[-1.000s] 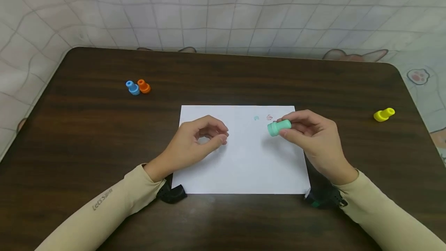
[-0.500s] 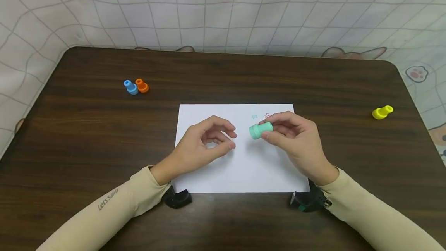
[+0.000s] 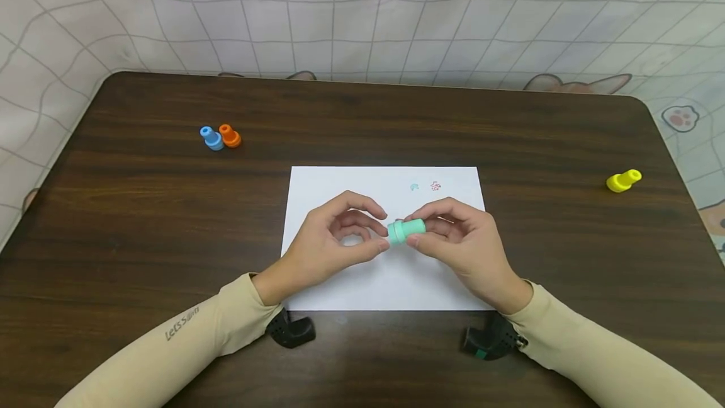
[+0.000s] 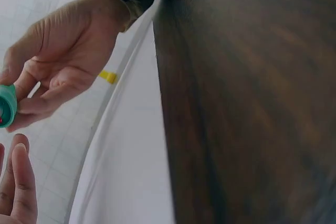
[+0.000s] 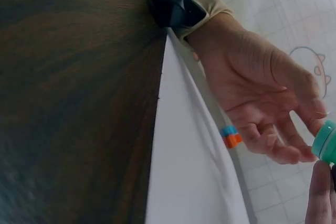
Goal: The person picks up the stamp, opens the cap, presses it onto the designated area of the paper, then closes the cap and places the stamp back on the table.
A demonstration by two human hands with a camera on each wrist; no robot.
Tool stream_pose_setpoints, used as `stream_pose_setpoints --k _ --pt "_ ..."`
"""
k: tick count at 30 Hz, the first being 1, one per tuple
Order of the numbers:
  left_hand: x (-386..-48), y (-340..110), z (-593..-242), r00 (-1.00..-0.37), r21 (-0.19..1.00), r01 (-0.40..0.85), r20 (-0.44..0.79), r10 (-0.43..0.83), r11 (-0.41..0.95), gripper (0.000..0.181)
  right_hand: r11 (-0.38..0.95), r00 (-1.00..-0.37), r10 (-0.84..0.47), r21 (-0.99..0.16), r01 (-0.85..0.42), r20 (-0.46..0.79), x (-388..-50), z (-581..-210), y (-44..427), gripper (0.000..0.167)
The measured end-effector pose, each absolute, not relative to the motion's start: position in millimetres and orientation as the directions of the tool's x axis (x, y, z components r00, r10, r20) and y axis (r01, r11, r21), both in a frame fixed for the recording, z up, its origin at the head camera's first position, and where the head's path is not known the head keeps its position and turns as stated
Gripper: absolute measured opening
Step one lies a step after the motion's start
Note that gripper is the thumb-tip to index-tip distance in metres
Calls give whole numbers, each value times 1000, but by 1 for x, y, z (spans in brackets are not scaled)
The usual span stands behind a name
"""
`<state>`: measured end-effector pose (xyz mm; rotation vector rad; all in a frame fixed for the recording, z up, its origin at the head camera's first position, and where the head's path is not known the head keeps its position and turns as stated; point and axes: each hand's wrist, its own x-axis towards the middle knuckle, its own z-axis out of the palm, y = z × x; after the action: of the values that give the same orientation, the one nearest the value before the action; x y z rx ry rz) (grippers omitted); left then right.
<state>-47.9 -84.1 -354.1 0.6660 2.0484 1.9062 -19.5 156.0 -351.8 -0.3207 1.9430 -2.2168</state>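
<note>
In the head view, my right hand (image 3: 461,241) pinches a mint-green stamp (image 3: 409,230) between thumb and fingers, tilted nearly level above a white sheet of paper (image 3: 362,288). My left hand (image 3: 340,238) is at the stamp's left end, thumb and fingers spread in a loose curve on either side of it. In the right wrist view, the left fingertips are very close to the green end; whether they touch it I cannot tell. The left wrist view shows the stamp's round, hollow-looking end (image 4: 7,106). Small teal and red prints (image 3: 435,186) mark the paper's upper right.
A blue stamp (image 3: 212,138) and an orange stamp (image 3: 230,136) stand side by side at the back left of the dark wooden table (image 3: 141,206). A yellow stamp (image 3: 623,181) is near the right edge. A grid-patterned cloth (image 3: 362,17) hangs behind.
My right hand has carried the green stamp leftward and slightly toward me, over the paper's middle. The left hand has shifted a little to the right, so the two hands nearly meet.
</note>
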Motion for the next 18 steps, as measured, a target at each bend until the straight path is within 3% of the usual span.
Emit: stream_pose_setpoints --k 18 --pt "-38 -78 -360 -847 978 189 206 490 -85 35 -137 -960 -265 -989 -58 93 -15 -360 153 31"
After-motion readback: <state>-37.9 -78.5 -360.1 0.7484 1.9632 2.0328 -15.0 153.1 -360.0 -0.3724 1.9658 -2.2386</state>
